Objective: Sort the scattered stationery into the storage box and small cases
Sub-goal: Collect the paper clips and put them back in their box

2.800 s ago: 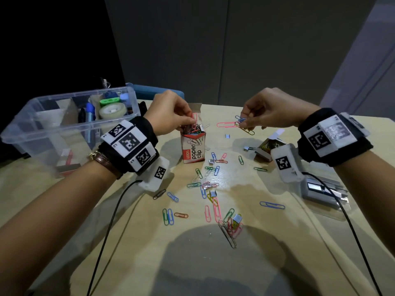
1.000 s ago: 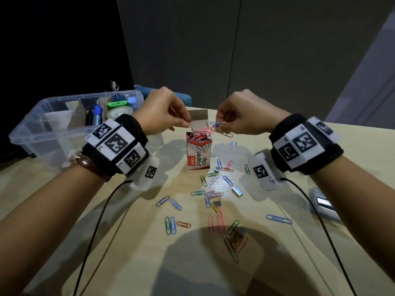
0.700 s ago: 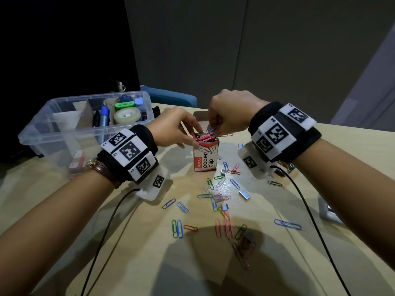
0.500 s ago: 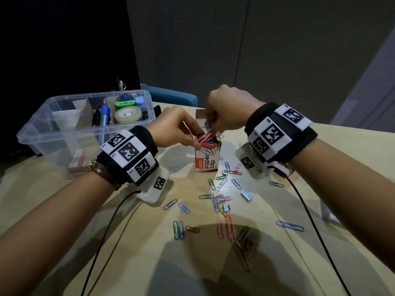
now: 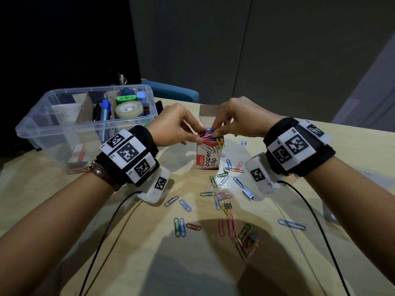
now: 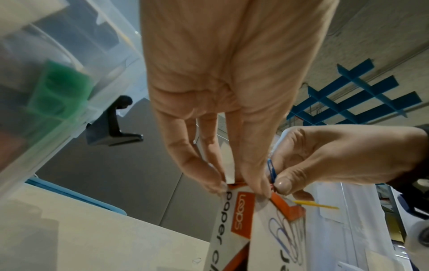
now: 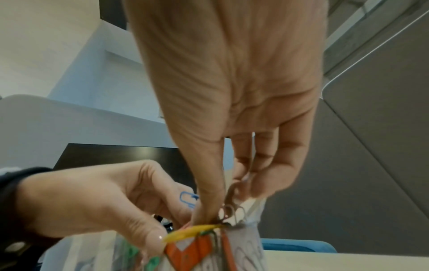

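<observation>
Comparing with the earlier head views: both hands have closed in on the paper clip box, which is the landmark for every place below.
Table (image 5: 106,242): carries the paper clip box (image 5: 208,155), upright near its middle.
Storage box (image 5: 42,129): clear plastic, left of the paper clip box and well apart from it; a tape roll (image 5: 128,108) and pens stand inside.
Right hand (image 5: 241,118): a few seconds back it was off to the right holding clips; now it is over the box mouth, thumb and fingertips pinched on a bunch of clips and pressing them in.
Left hand (image 5: 171,127): at the box's top left edge as before, fingertips pinching the rim to steady it.
What this means: one more handful is probably going in, and the box looks nearly full; a yellow clip (image 5: 220,142) hangs over its right rim.
Loose paper clips (image 5: 222,195): many lie on the table in front of the box, so sorting is far from done.
Staple blocks (image 5: 248,193): a few small ones among them.
Writing: the box reads "paper clip", with an orange brand tab I read as "Loops", uncertainly.
</observation>
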